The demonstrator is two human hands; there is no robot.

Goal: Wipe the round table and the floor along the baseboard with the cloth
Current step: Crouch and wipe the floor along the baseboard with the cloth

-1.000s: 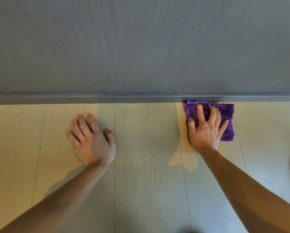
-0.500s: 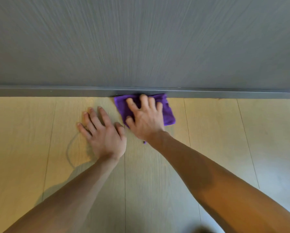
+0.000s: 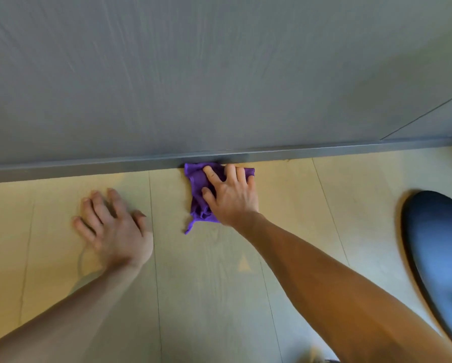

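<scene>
On the floor (image 3: pixel 219 284) tight against the baseboard (image 3: pixel 88 167), presses the cloth (image 3: pixel 197 184) under a flat right hand (image 3: pixel 232 197) to wipe, bracing on an empty, flat left hand (image 3: pixel 114 226).

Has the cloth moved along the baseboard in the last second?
Yes. The cloth slid left along the baseboard, about one plank nearer the floor seam beside the left hand.

Open floor (image 3: pixel 298 195) beside me, blocked ahead.
I see the baseboard (image 3: pixel 88 167) in front, my left hand (image 3: pixel 114 229) left, a dark blue thing (image 3: pixel 439 258) far right.
</scene>
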